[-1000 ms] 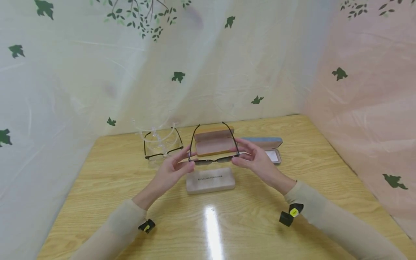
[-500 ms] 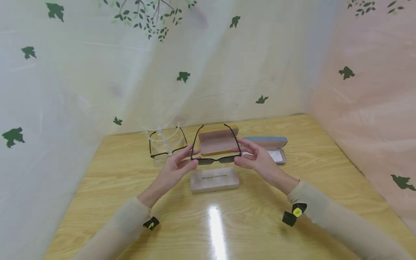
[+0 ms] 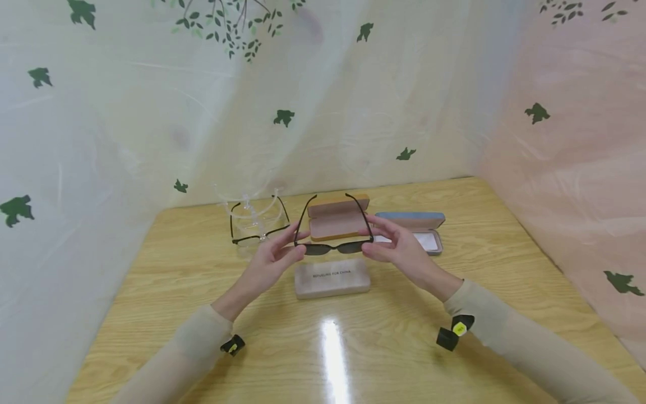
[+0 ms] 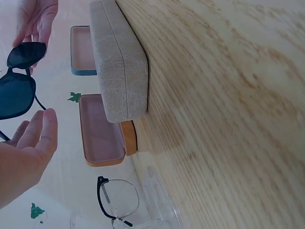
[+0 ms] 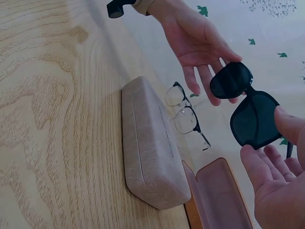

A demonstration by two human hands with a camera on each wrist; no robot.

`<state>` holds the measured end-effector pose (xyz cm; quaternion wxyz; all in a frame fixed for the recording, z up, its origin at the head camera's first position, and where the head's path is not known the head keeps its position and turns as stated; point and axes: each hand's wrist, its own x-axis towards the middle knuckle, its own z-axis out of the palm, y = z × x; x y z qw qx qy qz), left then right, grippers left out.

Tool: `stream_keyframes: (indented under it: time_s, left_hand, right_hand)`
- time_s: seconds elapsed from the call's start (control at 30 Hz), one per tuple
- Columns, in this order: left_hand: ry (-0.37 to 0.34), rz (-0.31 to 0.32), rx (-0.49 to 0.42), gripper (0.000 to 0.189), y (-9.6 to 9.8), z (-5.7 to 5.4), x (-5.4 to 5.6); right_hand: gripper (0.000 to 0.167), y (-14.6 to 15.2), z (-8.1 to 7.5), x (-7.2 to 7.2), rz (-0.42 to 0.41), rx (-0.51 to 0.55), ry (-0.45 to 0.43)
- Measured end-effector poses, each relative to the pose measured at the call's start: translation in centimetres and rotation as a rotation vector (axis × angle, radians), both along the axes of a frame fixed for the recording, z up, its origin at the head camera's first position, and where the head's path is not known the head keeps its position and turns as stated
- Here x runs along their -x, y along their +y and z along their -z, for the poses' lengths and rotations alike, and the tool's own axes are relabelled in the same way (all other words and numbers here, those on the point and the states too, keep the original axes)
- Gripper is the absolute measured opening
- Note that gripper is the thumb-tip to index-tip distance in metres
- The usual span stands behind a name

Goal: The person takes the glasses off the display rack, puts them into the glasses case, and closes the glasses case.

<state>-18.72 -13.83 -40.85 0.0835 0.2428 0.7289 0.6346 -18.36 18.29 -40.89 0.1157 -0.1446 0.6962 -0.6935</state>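
Note:
A pair of black sunglasses [image 3: 334, 248] with dark lenses is held in the air, temples unfolded and pointing away. My left hand [image 3: 266, 265] pinches its left end between thumb and fingers, and my right hand [image 3: 404, 255] pinches the right end. In the right wrist view both dark lenses [image 5: 255, 119] show between the two hands. Below the sunglasses, a shut beige glasses case [image 3: 332, 279] with printed lettering lies on the table. Just behind them stands an orange glasses case [image 3: 337, 224] with its lid up and a pinkish lining.
At the back left, black-rimmed glasses [image 3: 261, 238] sit on a clear stand [image 3: 254, 216]. A blue glasses case [image 3: 411, 217], lid up, lies right of the orange one with a white item [image 3: 426, 241] inside. A patterned curtain [image 3: 323, 112] borders the wooden table [image 3: 393, 348].
The sunglasses stay in both hands, with the lenses tilted slightly more into view. The whole scene shifts a little to the right in the head view; the cases keep their places.

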Motion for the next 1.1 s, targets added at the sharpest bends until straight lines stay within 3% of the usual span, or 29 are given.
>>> stream_keyframes:
  time_s: [0.57, 0.77, 0.93, 1.1]
  left_hand:
    - [0.065, 0.044, 0.062, 0.060, -0.16, 0.07, 0.19]
    - [0.056, 0.059, 0.105, 0.057, -0.36, 0.15, 0.06]
    - [0.079, 0.126, 0.165, 0.047, -0.13, 0.31, -0.22]
    - [0.069, 0.190, 0.112, 0.043, 0.28, 0.09, -0.32]
  right_hand:
    - [0.073, 0.02, 0.01, 0.04, -0.005, -0.013, 0.003]
    - [0.073, 0.01, -0.01, 0.07, -0.007, -0.017, -0.001]
    - [0.071, -0.19, -0.10, 0.05, -0.017, 0.049, -0.044]
    - [0.070, -0.35, -0.30, 0.01, -0.002, 0.046, -0.061]
